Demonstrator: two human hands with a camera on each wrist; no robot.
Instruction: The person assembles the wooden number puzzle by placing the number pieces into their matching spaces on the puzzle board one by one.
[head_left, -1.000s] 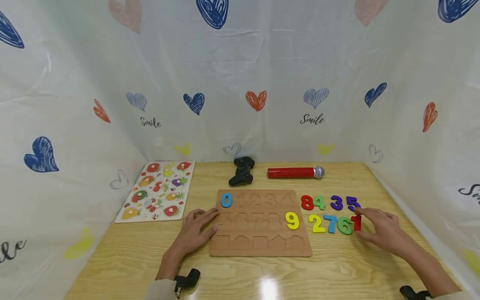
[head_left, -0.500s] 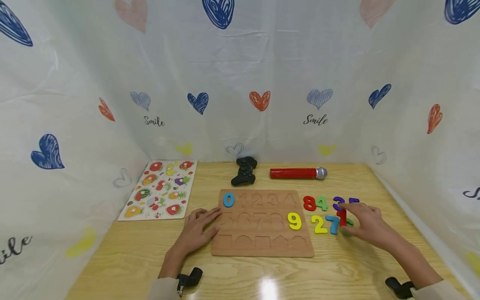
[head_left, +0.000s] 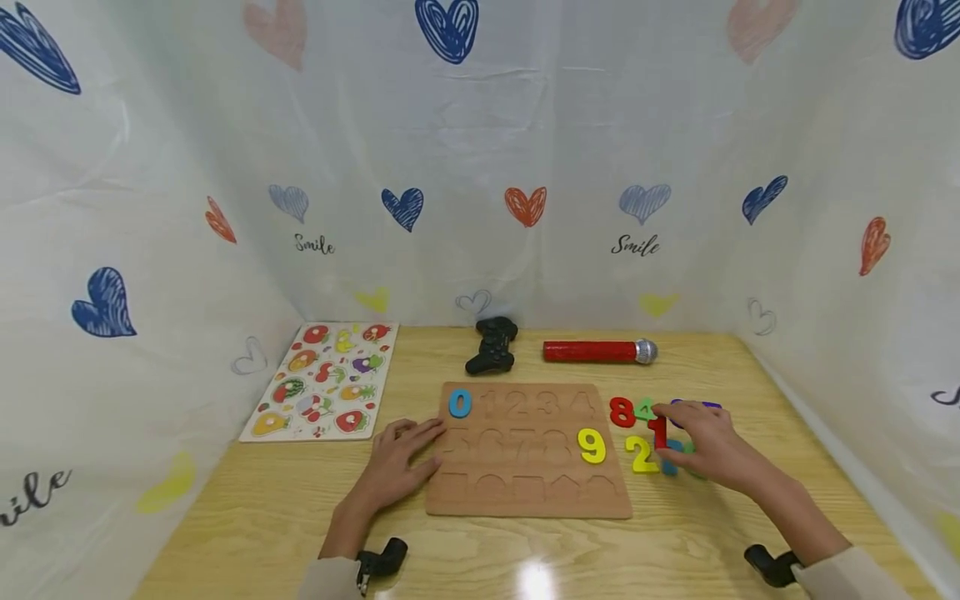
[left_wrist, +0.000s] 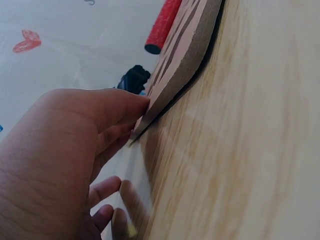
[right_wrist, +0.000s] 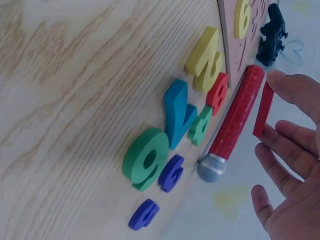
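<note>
My right hand (head_left: 716, 450) pinches a red number 1 (head_left: 660, 432) between thumb and fingertips. In the right wrist view this 1 (right_wrist: 264, 111) is seen edge-on, raised over the table. Below and around it lie a blue 7 (right_wrist: 176, 110), a green 6 (right_wrist: 132, 162), a yellow 2 (head_left: 641, 454), a green 4 (head_left: 643, 408) and a red 8 (head_left: 622, 412). The left hand (head_left: 397, 467) rests with fingers extended at the left edge of a wooden number board (head_left: 525, 493). A blue 0 (head_left: 460, 403) and yellow 9 (head_left: 592, 446) sit on that board.
Behind the board lie a black game controller (head_left: 492, 345) and a red microphone (head_left: 592, 352). A fruit puzzle board (head_left: 318, 383) is at the back left. Purple numbers 3 (right_wrist: 171, 173) and 5 (right_wrist: 143, 215) lie at the right, partly hidden by the hand in the head view.
The right hand has lifted the red 1 from beside the green 6 and carried it left, over the 7 toward the board. The left hand has stayed at the board's edge.
</note>
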